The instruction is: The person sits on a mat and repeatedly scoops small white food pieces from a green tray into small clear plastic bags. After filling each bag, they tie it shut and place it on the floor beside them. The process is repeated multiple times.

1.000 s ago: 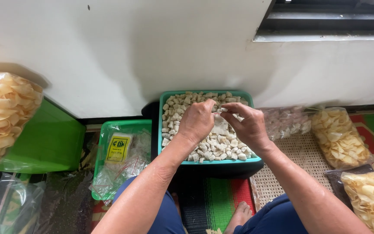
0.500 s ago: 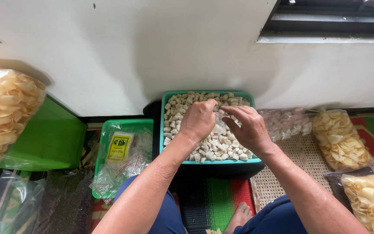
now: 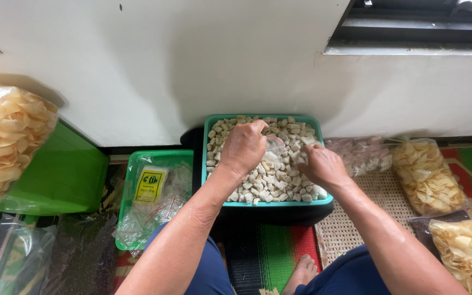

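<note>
A teal plastic tub (image 3: 269,204) against the white wall is full of pale, chunky snack pieces (image 3: 271,183). My left hand (image 3: 243,147) hovers over the tub's left half and pinches the top of a small clear plastic bag (image 3: 274,146) that hangs over the pieces. To its right, my right hand (image 3: 320,164) rests low on the pieces with fingers curled into them, just beside the bag. What the right fingers hold is hidden.
A green tray (image 3: 132,169) with empty clear bags and a yellow label sits left of the tub. A large bag of yellow chips (image 3: 4,136) fills the far left above a green box (image 3: 55,175). More filled chip bags (image 3: 427,175) lie right on a woven mat (image 3: 350,229).
My right hand has dropped from beside the left hand down onto the pieces at the tub's right. The left hand stays on the bag.
</note>
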